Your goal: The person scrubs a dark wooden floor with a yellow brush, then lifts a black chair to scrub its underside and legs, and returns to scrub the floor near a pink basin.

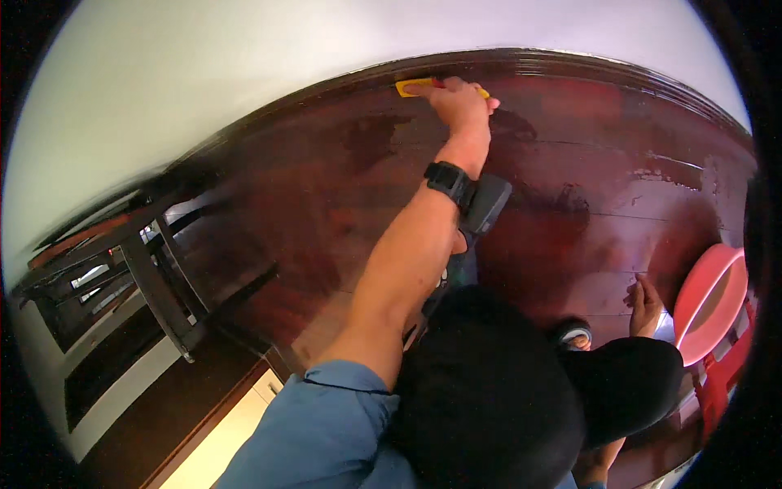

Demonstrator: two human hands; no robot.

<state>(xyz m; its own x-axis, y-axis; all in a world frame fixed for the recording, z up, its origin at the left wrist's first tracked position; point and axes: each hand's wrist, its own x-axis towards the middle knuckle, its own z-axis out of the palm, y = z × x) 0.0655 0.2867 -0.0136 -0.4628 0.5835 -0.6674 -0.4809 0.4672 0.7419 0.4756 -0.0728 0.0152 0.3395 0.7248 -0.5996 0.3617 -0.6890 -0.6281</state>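
My left arm stretches far out across the dark red wooden floor [554,147], a black watch [448,181] on its wrist. By the skirting, my left hand [460,102] presses a flat yellow pad [414,87] with a red bit showing against the boards. Whether the pad is a sponge or a scraper is not clear. My right hand [646,306] is low at the right, beyond my black-clad knee. Its fingers are extended down at the floor beside a pink basin [692,318], and nothing shows in them.
Wet patches [668,175] shine on the boards. A white wall [391,33] rises behind the dark skirting [562,65]. Dark wooden furniture with legs [151,285] stands left, near a pale cabinet [216,436]. Something red [725,375] sits below the basin. My sandalled foot [577,336] is near the right knee.
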